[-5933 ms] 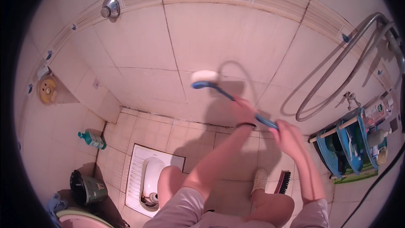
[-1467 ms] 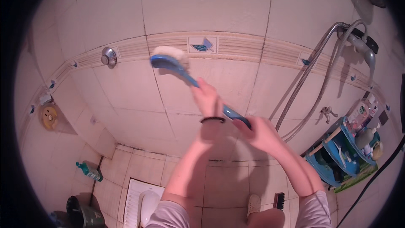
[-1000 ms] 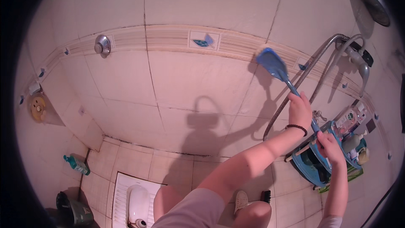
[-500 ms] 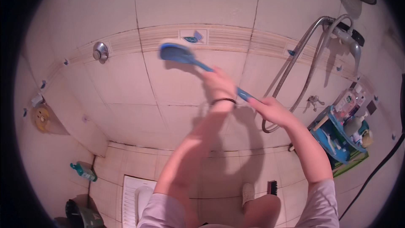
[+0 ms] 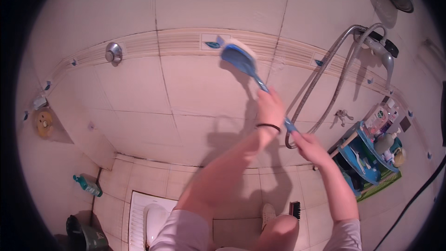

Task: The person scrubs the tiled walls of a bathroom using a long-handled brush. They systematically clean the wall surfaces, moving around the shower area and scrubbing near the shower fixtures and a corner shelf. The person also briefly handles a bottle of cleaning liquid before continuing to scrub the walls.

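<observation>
L hand (image 5: 271, 107) & R hand (image 5: 307, 148) both have fingers wrapped round a long blue, plastic-looking brush (image 5: 246, 66), L mid-handle, R nr the lower end; L wrist wears a thin dark band (image 5: 268, 126). Brush has a smooth, rounded back, pale bristle side to the wall, slightly blurred. Its head sits just R of the leaf-motif tile (image 5: 213, 44), over the ribbed beige border (image 5: 181, 44). Rel. to that tile: round chrome knob (image 5: 113, 53) to L; looped, ribbed metal hose (image 5: 320, 72) to R; blue rack (image 5: 370, 177) w/ curved shelves, lower R; teal bottle (image 5: 88, 186), lower L; white squat toilet (image 5: 137, 214) w/ ridged side, well below; dark-bristled floor brush (image 5: 295, 210), below & R. Labels: pinkish bottle (image 5: 376, 121) atop the rack has one w/ a round green mark, lettering too small to read; ditto the teal bottle's print.
</observation>
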{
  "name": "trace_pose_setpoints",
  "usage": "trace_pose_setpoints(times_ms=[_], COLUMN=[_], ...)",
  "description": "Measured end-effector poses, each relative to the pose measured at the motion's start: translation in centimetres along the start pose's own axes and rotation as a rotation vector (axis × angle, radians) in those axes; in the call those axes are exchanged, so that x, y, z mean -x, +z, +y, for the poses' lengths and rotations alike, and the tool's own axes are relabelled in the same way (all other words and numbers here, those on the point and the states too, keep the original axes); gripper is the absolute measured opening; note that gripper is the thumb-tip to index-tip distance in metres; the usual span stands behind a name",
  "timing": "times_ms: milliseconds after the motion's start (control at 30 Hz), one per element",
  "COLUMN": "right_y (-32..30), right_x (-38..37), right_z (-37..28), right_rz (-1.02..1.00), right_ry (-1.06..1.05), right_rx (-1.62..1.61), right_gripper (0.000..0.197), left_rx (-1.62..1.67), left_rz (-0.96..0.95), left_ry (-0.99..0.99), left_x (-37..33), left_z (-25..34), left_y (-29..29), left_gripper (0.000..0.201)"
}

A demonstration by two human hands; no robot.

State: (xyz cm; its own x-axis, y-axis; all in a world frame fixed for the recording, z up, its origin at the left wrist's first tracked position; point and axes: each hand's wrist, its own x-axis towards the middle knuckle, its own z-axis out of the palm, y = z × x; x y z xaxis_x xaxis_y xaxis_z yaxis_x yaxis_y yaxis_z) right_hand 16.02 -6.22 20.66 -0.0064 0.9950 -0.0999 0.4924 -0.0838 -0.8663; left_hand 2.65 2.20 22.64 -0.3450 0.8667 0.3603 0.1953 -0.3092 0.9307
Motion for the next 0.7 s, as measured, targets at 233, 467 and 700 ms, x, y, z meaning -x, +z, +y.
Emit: trace_pose_setpoints(times_ms=[233,467,700], right_y=[6.7,-0.6,1.7], right_x=[-4.2,-0.5,2.5], right_z=[-9.8,-1.3,6.2], right_rz=[-0.167,0.039,-0.159], right_ry=[-0.237,0.012,0.106], right_rx=[0.012,-0.242,-0.838], right_gripper=[0.048,0.047,0.049], left_rx=[0.061,-0.008,-0.014], left_rz=[0.224,-0.08,-0.378], left_ry=[-0.029,-0.01,0.043], left_x=[-7.8,-2.1,3.3], left_z=[3.0,2.1,1.9], left_y=[-9.9,2.1,4.6], left_gripper=[0.03,0.028,0.028])
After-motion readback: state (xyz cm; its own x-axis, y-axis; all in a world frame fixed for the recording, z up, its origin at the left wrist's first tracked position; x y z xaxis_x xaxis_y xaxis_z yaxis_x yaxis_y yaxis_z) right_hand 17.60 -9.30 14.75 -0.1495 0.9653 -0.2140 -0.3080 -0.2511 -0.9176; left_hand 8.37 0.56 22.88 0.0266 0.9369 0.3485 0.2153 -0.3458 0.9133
